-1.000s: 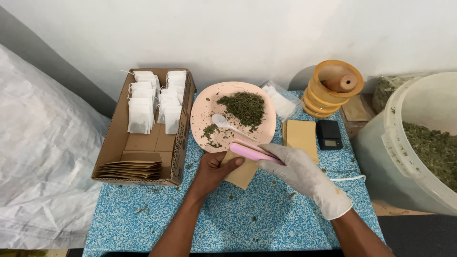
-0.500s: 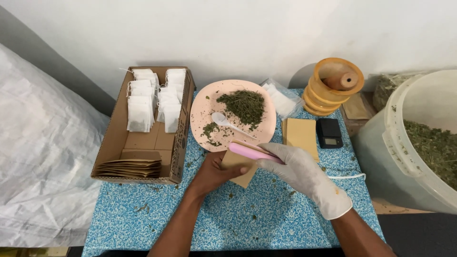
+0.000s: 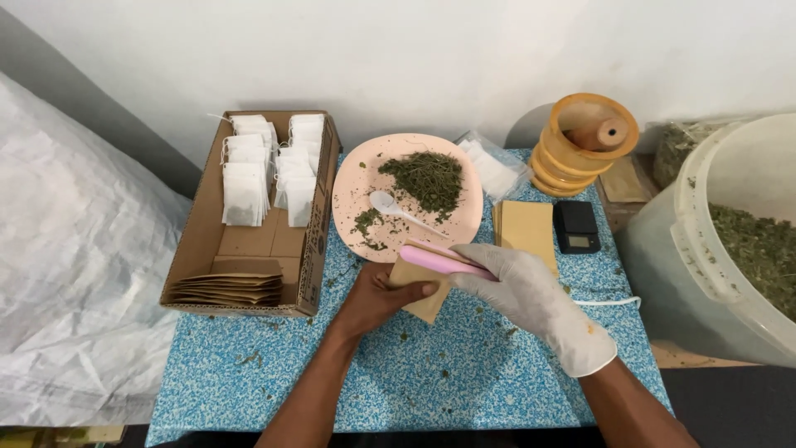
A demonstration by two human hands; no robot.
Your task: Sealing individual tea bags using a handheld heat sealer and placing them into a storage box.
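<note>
My bare left hand (image 3: pixel 377 300) holds a small brown paper packet (image 3: pixel 424 286) on the blue speckled table (image 3: pixel 448 373). My right hand (image 3: pixel 531 300), in a white glove, grips a pink clamp-like tool (image 3: pixel 444 261) that is closed across the packet's top edge. Just beyond the hands sits a pink plate (image 3: pixel 406 195) with a heap of dried green herb (image 3: pixel 429 177) and a white spoon (image 3: pixel 398 209).
A cardboard box (image 3: pixel 253 211) on the left holds white filled bags and a stack of brown packets. A brown packet stack (image 3: pixel 524 228), a small black scale (image 3: pixel 575 226), an orange spool (image 3: pixel 584 145) and a large white bucket (image 3: pixel 730 241) of herb stand on the right.
Both hands, the packet and the pink tool stay in nearly the same place; the tool stays pressed on the packet's top.
</note>
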